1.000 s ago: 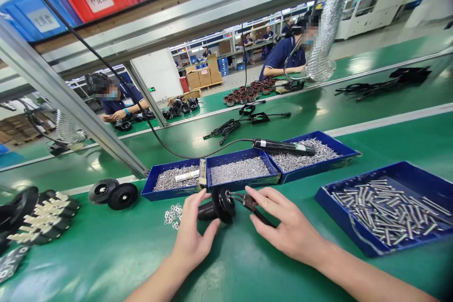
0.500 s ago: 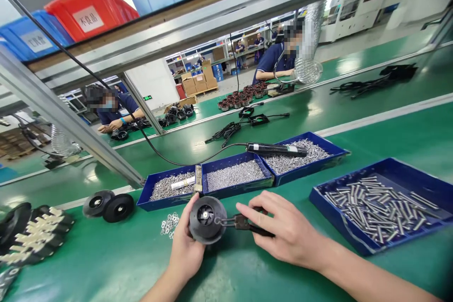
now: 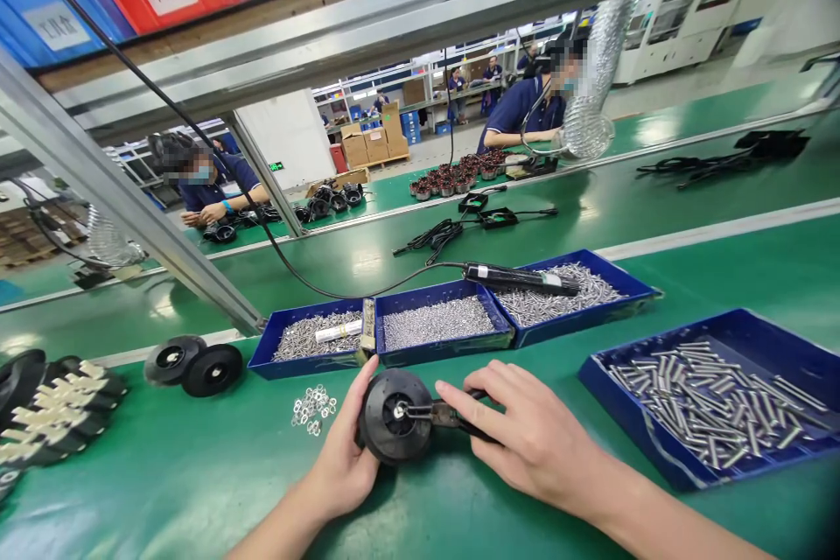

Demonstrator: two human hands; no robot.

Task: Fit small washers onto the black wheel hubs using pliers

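Observation:
My left hand (image 3: 345, 455) grips a round black rotor (image 3: 387, 433) from its left side, holding it tilted with its open face toward me. My right hand (image 3: 525, 437) is closed on black pliers (image 3: 450, 416), whose tips sit at the small shiny centre of the rotor. A little heap of metal rings (image 3: 313, 407) lies on the green bench just left of my left hand.
Three blue trays of small metal parts (image 3: 437, 324) stand behind my hands, with a black electric screwdriver (image 3: 521, 277) across the right one. A blue tray of steel pins (image 3: 715, 389) sits at right. Two black discs (image 3: 193, 363) and stacked rotors (image 3: 52, 407) lie left. Other people work at benches beyond.
My left hand turned the rotor from lying sideways to facing me, then lowered it slightly. The pliers' tips moved from its edge to its centre.

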